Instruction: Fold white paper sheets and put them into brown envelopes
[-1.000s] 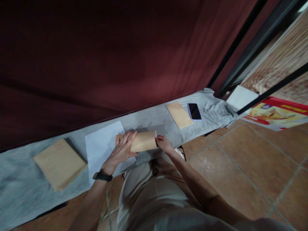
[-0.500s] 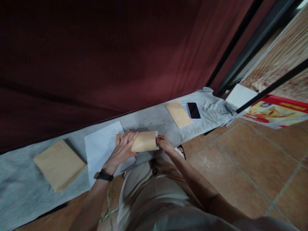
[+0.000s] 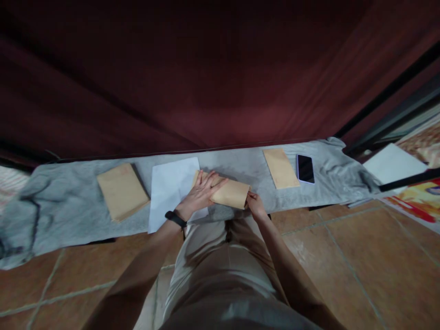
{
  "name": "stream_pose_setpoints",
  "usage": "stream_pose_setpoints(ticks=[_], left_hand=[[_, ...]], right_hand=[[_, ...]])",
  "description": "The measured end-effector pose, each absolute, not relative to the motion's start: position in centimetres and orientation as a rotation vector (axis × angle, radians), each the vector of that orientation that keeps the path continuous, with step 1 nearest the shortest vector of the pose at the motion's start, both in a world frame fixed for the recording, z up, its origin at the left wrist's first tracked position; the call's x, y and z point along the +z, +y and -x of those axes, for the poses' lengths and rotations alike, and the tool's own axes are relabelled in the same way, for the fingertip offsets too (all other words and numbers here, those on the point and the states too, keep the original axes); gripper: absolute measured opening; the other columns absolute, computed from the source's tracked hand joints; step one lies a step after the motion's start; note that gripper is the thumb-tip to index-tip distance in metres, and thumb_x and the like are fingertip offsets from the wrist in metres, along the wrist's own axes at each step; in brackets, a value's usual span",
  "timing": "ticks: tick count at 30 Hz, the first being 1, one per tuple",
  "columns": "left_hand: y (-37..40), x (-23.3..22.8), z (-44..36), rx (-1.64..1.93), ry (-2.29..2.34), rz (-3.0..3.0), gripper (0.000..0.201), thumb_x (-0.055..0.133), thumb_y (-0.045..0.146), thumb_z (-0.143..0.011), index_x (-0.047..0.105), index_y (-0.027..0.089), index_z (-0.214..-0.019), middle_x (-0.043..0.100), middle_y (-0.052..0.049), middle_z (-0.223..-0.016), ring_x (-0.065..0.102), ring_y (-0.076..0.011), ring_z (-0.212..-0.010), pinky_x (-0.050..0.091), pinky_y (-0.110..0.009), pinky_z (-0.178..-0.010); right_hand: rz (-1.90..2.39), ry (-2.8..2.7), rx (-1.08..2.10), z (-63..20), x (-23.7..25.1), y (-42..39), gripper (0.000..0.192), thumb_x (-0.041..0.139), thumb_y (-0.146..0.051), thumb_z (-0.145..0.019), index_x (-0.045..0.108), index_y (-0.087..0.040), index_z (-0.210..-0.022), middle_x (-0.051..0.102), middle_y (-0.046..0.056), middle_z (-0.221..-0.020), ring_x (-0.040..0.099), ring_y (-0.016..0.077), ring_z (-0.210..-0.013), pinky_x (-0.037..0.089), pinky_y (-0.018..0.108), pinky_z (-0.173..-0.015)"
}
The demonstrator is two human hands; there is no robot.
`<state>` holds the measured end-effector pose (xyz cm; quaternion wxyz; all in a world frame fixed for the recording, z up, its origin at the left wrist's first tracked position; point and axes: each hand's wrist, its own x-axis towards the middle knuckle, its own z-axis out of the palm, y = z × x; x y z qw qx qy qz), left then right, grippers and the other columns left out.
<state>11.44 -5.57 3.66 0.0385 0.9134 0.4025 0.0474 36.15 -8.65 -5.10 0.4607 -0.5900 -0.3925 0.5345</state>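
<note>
A brown paper envelope (image 3: 231, 193) lies crosswise in front of me, its right end bulging. My left hand (image 3: 205, 189) is spread flat over the envelope's left part, fingers apart, pressing it down. At the right end, my right hand (image 3: 255, 205) has its fingers closed at the envelope's edge; the fingertips are partly hidden there. White paper sheets (image 3: 168, 183) lie under and to the left of the envelope, partly covered by my left hand and forearm.
A stack of brown envelopes (image 3: 121, 191) sits at the left on the grey cloth-covered bench (image 3: 237, 160). To the right lie a single envelope (image 3: 281, 168) and a phone (image 3: 305, 168). A dark red curtain (image 3: 213, 91) hangs behind. Black bars (image 3: 409, 179) stand at the right.
My view has turned, so the bench now looks more level. The white paper edge that showed at the envelope's right end is no longer visible. My left hand still presses on the envelope.
</note>
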Motion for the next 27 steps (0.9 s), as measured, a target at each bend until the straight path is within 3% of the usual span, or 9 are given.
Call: stream_pose_setpoints(ticks=[7, 13, 16, 20, 23, 27], left_hand=[[-5.6, 3.8, -11.9, 0.181, 1.221, -2.805, 0.1, 0.074, 0.015, -0.076, 0.025, 0.03, -0.163, 0.029, -0.016, -0.167, 0.017, -0.0372, -0.157, 0.0, -0.065, -0.125], [-6.2, 4.1, -12.7, 0.244, 1.198, -2.821, 0.106, 0.066, 0.0, -0.073, 0.022, 0.037, -0.162, 0.015, -0.008, -0.173, 0.007, -0.0348, -0.159, -0.001, -0.067, -0.125], [-7.0, 4.0, -13.2, 0.297, 1.201, -2.777, 0.099, 0.057, -0.002, -0.077, 0.025, 0.037, -0.162, 0.016, -0.005, -0.173, 0.006, -0.0332, -0.16, 0.001, -0.069, -0.125], [-8.6, 3.1, -14.4, 0.543, 1.253, -2.49, 0.081, 0.054, 0.003, -0.085, 0.036, 0.034, -0.158, 0.025, -0.005, -0.171, 0.012, -0.0305, -0.159, 0.008, -0.065, -0.127], [-9.5, 1.6, -16.2, 0.973, 1.413, -1.791, 0.068, 0.067, 0.018, -0.087, 0.047, 0.025, -0.151, 0.04, -0.013, -0.162, 0.031, -0.0312, -0.153, 0.028, -0.054, -0.126], [-9.5, -0.3, -18.9, 1.122, 1.309, -0.767, 0.05, 0.075, 0.034, -0.086, 0.058, 0.02, -0.131, 0.071, -0.013, -0.118, 0.069, -0.0266, -0.114, 0.055, -0.045, -0.102]], right_hand=[[1.419, -0.883, 1.366, -36.5, -5.6, -8.8, 0.025, 0.064, -0.045, -0.068, 0.068, -0.02, -0.073, 0.073, 0.003, -0.068, 0.069, 0.0196, -0.066, 0.053, 0.029, -0.062], [1.385, -0.855, 1.344, -36.7, -5.2, -9.4, 0.033, 0.066, -0.052, -0.069, 0.065, -0.021, -0.079, 0.073, 0.004, -0.076, 0.068, 0.0195, -0.07, 0.053, 0.03, -0.067], [1.385, -0.804, 1.294, -37.0, -4.7, -9.8, 0.032, 0.064, -0.052, -0.07, 0.062, -0.022, -0.079, 0.072, 0.004, -0.075, 0.066, 0.0196, -0.069, 0.053, 0.031, -0.065], [1.406, -0.728, 1.208, -37.2, -4.3, -9.9, 0.028, 0.061, -0.051, -0.075, 0.051, -0.025, -0.071, 0.063, 0.001, -0.061, 0.057, 0.0173, -0.056, 0.047, 0.029, -0.054], [1.424, -0.702, 1.168, -36.9, -4.2, -9.6, 0.028, 0.058, -0.051, -0.076, 0.047, -0.026, -0.069, 0.058, -0.001, -0.057, 0.055, 0.0172, -0.055, 0.046, 0.029, -0.053], [1.442, -0.685, 1.135, -35.7, -4.1, -9.0, 0.027, 0.055, -0.051, -0.077, 0.047, -0.026, -0.071, 0.064, 0.003, -0.066, 0.062, 0.0198, -0.064, 0.051, 0.031, -0.06]])
